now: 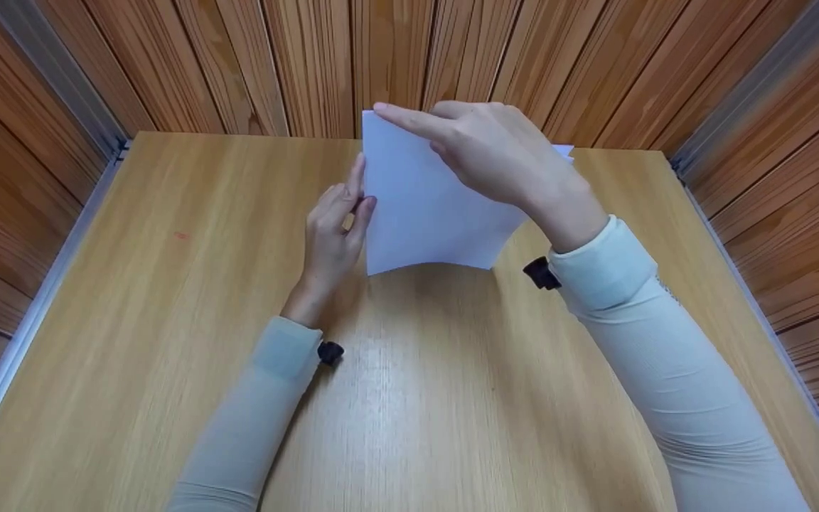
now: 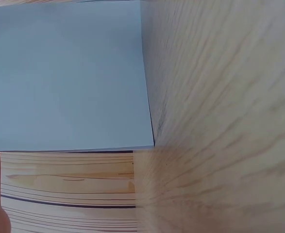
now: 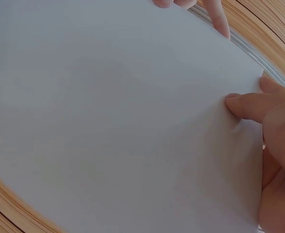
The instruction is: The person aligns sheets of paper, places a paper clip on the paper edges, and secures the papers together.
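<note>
While the head view barely shows the thumb of the right hand (image 1: 505, 153), the right wrist view has it pinching the white paper (image 1: 427, 213). Toward twelve o'clock above the wooden tabletop (image 1: 409, 398), the paper is partly covered by that hand at one o'clock; the left hand (image 1: 335, 227) grips its nine-o'clock edge.

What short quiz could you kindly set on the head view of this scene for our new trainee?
1. True or false: the left grip holds the white paper by its left edge.
2. What stands beyond the far edge of the table: a) a curtain, b) wooden panelling, c) a glass window?
3. Fill in: the ___ finger of the right grip points to the paper's upper left corner.
Key: 1. true; 2. b; 3. index.
</note>
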`<control>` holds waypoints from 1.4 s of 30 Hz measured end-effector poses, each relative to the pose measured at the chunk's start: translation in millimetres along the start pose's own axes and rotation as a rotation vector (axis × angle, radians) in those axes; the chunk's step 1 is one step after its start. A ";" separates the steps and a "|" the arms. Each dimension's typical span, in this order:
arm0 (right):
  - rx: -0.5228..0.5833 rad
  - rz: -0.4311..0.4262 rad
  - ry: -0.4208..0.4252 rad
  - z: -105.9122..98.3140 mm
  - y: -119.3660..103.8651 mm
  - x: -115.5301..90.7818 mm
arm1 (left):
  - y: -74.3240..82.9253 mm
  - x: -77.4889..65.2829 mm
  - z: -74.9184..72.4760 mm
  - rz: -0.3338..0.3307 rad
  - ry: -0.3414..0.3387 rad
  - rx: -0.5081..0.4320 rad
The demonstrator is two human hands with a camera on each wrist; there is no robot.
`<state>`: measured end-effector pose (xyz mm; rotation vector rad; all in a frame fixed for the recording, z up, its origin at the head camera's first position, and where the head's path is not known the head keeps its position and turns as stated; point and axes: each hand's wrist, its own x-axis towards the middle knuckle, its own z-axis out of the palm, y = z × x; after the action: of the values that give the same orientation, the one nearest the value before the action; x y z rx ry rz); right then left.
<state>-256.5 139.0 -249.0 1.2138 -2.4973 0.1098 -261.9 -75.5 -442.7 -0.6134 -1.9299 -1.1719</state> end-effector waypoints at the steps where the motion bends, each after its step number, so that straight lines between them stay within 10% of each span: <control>1: -0.002 0.000 0.002 -0.5 0.4 -0.4 | 0.0 0.0 -0.1 0.001 -0.002 0.002; 42: -0.002 0.054 -0.006 -9.7 19.0 -21.4 | 1.2 0.0 -0.3 -0.022 -0.007 0.007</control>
<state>-256.4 169.0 -245.8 1.1485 -2.5350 0.1181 -261.0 -75.2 -442.0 -0.5951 -1.9504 -1.1781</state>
